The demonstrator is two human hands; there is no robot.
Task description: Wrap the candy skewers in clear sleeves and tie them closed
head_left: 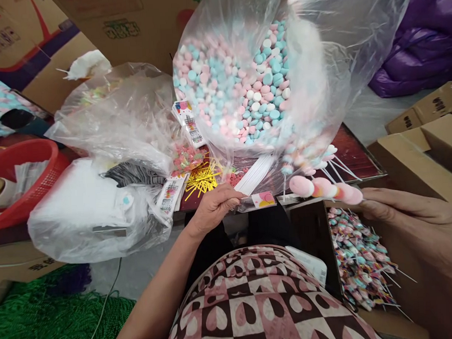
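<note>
My left hand (217,206) pinches one end of a small clear plastic bag (258,201) with a pink and yellow printed part, just in front of the table edge. A marshmallow skewer (326,190), pink and white with orange bands between, is held by its right end in the fingertips of my right hand (403,214). The skewer points left toward the bag, apart from it. Behind the hands lie white sticks (258,173), yellow twist ties (202,179) and red gummy pieces (236,179). Several finished-looking marshmallow skewers (328,157) rest on the table's right part.
A large clear bag of pink, white and blue candies (241,84) fills the table's back. At lower right a box (315,235) holds many wrapped skewers. A red basket (49,167) and a white plastic-covered bundle (74,206) sit left. Open cartons (416,151) stand right.
</note>
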